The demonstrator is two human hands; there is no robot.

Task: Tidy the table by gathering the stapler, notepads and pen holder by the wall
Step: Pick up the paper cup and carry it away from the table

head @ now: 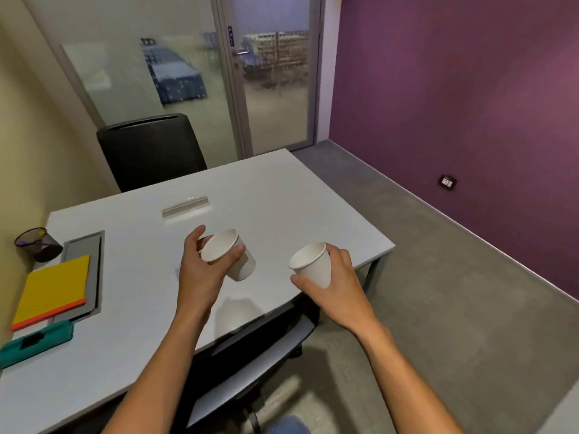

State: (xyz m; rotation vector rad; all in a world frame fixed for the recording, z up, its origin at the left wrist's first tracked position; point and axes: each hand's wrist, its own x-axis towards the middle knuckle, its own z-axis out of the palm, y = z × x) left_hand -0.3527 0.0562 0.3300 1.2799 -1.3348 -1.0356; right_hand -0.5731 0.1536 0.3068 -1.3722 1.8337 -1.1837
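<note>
A black mesh pen holder (37, 244) stands at the table's left edge by the cream wall. In front of it lies a yellow notepad (51, 291) with an orange edge, on a grey panel. Nearer to me lies a teal stapler (34, 341). My left hand (203, 270) holds a white paper cup (230, 253), tilted, above the middle of the white table (282, 195). Over the table's right front corner, my right hand (332, 283) holds a second white paper cup (313, 263) with its mouth up.
A grey cable panel (94, 245) is set into the tabletop at left. A small clear sign stand (185, 207) sits mid-table. A black chair (150, 148) stands behind the table, another chair (250, 349) under its near edge. A purple wall and grey floor lie to the right.
</note>
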